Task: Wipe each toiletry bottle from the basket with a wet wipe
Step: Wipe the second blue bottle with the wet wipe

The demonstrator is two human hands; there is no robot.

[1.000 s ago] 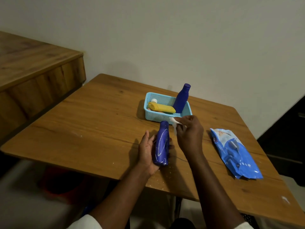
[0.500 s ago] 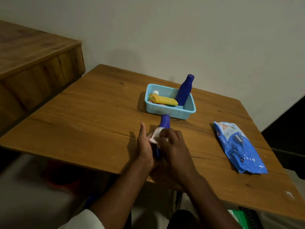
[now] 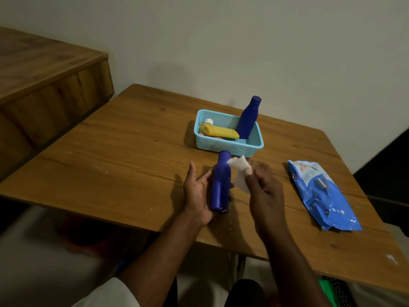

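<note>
Centre frame, above table [image 3: 132,138]: left hand [image 3: 197,193] grip cradles the blue bottle [image 3: 220,182], right hand [image 3: 263,185] grip pinches the wet wipe [image 3: 240,168] beside its neck.

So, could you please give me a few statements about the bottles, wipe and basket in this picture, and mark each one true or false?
1. The left hand holds a dark blue plastic bottle. True.
2. The right hand pinches a white wet wipe. True.
3. The light blue mesh basket is empty. False: a yellow tube and a second dark blue bottle are in it.
4. The blue wipe packet lies inside the basket. False: it lies on the wooden table.
</note>
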